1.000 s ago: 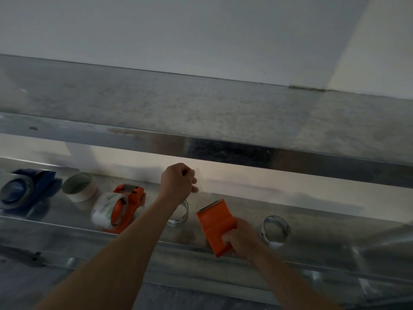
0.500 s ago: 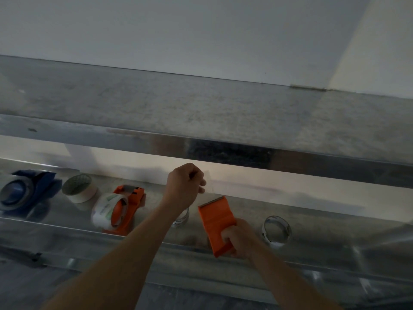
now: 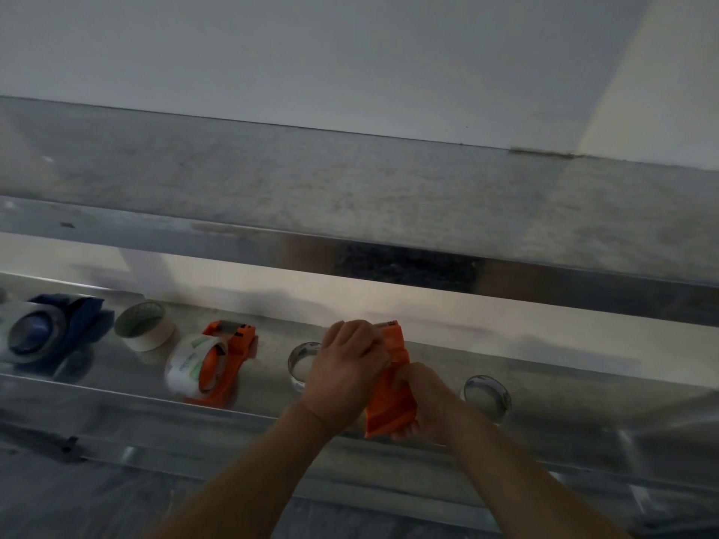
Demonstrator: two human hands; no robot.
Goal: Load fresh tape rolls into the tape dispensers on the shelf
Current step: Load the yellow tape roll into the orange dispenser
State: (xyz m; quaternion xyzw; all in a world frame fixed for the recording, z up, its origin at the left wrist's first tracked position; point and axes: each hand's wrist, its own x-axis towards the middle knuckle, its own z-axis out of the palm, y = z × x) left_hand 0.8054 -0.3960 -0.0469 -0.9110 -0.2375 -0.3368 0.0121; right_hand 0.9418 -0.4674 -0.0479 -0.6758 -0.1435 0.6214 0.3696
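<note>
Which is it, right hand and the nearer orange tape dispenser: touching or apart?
Touching. Head view: the right hand has its fingers curled round the lower body of the orange tape dispenser, with no gap showing.

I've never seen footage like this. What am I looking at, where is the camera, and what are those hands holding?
No machine here: a person works with bare hands, and the one camera sits on their head, looking forward and down. The right hand grips the lower end of an orange plastic tape dispenser; the left hand curls over its upper end, by the toothed cutter. On the shiny metal shelf lie a blue tape dispenser, a cream roll of paper tape, a second orange dispenser loaded with clear tape, and two loose clear tape rolls, one left of the hands, one right.
</note>
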